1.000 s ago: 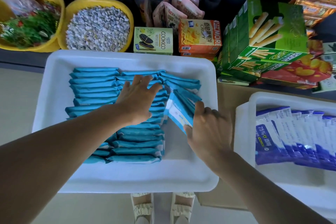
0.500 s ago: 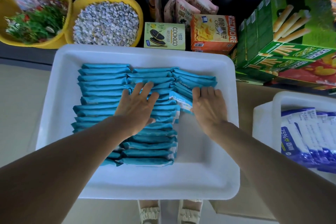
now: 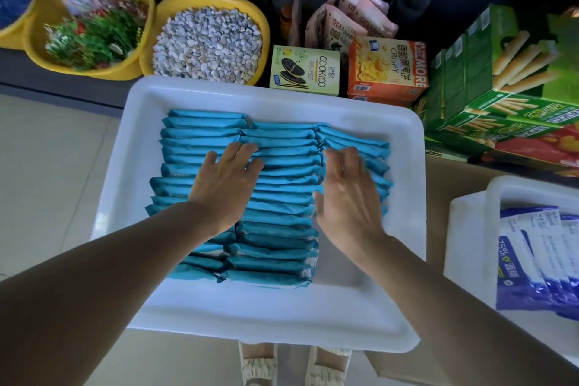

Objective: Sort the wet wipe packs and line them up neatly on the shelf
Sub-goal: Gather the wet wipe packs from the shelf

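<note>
Both forearms extend forward, palms down. Left hand (image 3: 226, 185) lies flat, fingers spread. Right hand (image 3: 348, 197) lies flat, fingers together.

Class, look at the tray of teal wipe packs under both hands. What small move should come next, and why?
Probably the right hand should nudge the short right-hand column of teal packs leftward and square it. Those packs lie slanted and fanned, while the middle column and left column in the white tray lie fairly straight. The left hand rests flat on the packs and could steady them.
</note>
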### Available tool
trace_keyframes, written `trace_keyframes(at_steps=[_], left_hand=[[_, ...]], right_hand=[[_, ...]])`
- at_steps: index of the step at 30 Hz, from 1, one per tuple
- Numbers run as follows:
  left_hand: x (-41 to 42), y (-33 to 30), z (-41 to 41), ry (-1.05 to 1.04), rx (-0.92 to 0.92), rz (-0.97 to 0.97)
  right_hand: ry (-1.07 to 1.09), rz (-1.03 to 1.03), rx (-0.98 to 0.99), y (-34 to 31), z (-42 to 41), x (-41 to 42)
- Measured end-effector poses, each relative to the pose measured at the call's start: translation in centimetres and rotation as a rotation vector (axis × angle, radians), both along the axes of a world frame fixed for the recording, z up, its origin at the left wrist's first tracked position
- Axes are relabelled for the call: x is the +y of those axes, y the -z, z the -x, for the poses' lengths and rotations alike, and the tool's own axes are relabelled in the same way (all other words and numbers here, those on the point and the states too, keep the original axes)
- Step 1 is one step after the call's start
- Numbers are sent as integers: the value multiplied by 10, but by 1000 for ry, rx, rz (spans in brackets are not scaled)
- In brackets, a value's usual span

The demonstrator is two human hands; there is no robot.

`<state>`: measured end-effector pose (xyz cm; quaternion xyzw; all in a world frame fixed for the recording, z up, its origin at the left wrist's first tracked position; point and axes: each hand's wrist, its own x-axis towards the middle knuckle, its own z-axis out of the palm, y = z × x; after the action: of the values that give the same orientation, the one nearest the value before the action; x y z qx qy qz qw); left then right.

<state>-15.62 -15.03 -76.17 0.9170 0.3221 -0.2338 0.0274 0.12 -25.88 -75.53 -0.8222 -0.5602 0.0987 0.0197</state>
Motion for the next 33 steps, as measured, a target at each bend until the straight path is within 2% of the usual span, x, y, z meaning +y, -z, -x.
trace_keyframes(at_steps=[2, 4, 7, 12, 18, 21, 25, 28, 30, 33], left_hand=[[0, -4, 14, -75, -14, 13], [2, -5, 31, -176, -7, 58], [5, -3, 54, -214, 13, 119], [12, 2, 59, -187, 20, 60], [14, 2, 69, -198, 5, 61], [9, -3, 73, -226, -20, 76], [-9, -22, 80, -243, -198, 197], [-24, -30, 94, -108, -82, 281], [-30, -27, 101, -96, -11, 272], [-30, -23, 102, -181, 13, 241]], right_hand=[[90, 194, 258, -9, 17, 4], [187, 385, 418, -3, 27, 7], [278, 422, 556, 10, 36, 15], [334, 314, 581, 14, 49, 20], [238, 267, 553, 12, 55, 19], [205, 313, 560, 6, 50, 13], [302, 371, 549, -8, 53, -11], [416, 587, 661, -11, 57, -26], [414, 668, 729, -7, 64, -27], [325, 642, 629, -3, 77, -21]])
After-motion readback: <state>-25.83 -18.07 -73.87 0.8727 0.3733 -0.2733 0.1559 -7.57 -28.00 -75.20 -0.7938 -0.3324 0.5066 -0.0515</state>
